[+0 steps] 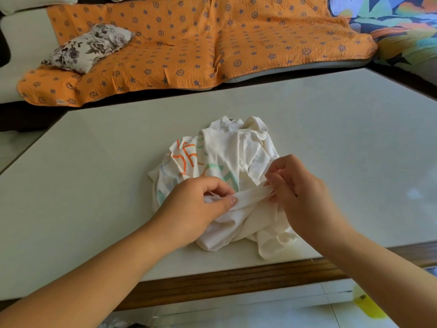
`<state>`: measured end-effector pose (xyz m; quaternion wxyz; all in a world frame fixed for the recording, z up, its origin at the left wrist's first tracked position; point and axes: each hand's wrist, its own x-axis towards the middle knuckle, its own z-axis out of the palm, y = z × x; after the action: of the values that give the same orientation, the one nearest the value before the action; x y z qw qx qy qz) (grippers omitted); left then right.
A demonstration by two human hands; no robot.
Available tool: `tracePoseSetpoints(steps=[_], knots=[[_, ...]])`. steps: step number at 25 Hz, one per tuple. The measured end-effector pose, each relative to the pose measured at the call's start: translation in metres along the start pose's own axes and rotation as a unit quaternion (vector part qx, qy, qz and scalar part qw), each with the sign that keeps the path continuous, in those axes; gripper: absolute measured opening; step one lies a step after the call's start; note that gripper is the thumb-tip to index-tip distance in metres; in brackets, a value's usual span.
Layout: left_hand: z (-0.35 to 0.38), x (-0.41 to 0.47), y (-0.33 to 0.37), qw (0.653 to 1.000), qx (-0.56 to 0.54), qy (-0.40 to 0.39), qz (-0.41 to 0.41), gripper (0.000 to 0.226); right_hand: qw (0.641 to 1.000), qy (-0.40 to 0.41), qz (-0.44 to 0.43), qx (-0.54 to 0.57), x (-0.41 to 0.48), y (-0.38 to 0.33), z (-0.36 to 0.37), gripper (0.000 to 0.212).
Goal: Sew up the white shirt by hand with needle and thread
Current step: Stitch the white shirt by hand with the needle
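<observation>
the white shirt (233,147) sits in a crumpled heap on the table (94,166), about mid-table, a bit toward the near edge. it has orange & green print on its left side. the left hand (198,204) pinches one end of a thin fold of cloth (250,194) w/ thumb & fingers. the right hand (298,185) pinches the other end, so the fold is pulled tight btw them. both hands are on the near side of the heap.

the shirt looks soft, light & floppy. it prob bends any way u push it & wont break. it can slip & bunch up tho, so a tight pinch close to the spot to sew seems best, one hand each side. hold the edge or seam, not the loose middle. i cant see a needle or thread, so i cant tell if the right hand has one. far behind is a sofa w/ an orange cover (189,43).
</observation>
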<state>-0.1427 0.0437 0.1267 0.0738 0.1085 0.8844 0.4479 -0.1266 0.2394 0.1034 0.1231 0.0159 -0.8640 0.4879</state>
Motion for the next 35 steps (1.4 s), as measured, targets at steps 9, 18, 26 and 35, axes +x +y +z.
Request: tracePoseSetpoints(steps=[9, 18, 26, 35], knots=[[0.005, 0.002, -0.003, 0.992, -0.125, 0.002, -0.013, 0.002, 0.986, -0.121, 0.018, 0.116, -0.023, -0.022, 0.000, 0.007], [0.007, 0.000, 0.001, 0.974, -0.220, -0.006, -0.043, 0.007, 0.982, -0.130, 0.063, 0.125, -0.022, -0.014, -0.003, 0.021], [0.007, -0.001, -0.001, 0.978, -0.203, -0.027, -0.033, 0.009, 0.981, -0.127, 0.075, 0.127, -0.022, -0.015, -0.002, 0.019], [0.006, -0.003, 0.000, 0.991, -0.132, -0.011, 0.016, 0.010, 0.987, -0.113, 0.075, 0.090, -0.022, -0.016, 0.003, 0.011]])
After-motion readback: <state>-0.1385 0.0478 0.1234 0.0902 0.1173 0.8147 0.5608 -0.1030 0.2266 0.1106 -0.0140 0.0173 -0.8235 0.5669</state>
